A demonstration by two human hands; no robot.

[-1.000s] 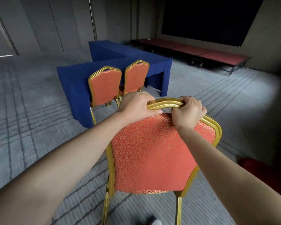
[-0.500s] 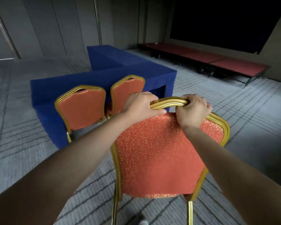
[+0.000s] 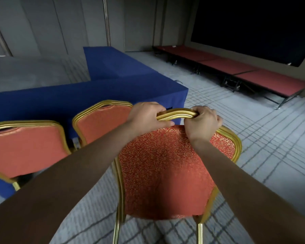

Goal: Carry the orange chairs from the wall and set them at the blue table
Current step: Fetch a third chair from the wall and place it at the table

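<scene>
Close to the blue table (image 3: pixel 130 88), where two orange chairs (image 3: pixel 102 124) stand tucked, a person holds the third chair (image 3: pixel 165 169) by its gold top rail (image 3: pixel 176 115); left hand (image 3: pixel 146 117) and right hand (image 3: pixel 202 122) both wrap it firmly, side by side, probably to keep it level.

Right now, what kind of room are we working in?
Probably a hotel banquet or conference hall: gold-framed orange chairs stand at a long blue-draped table, low red stage platforms run along the far wall, and patterned carpet covers the floor.
</scene>
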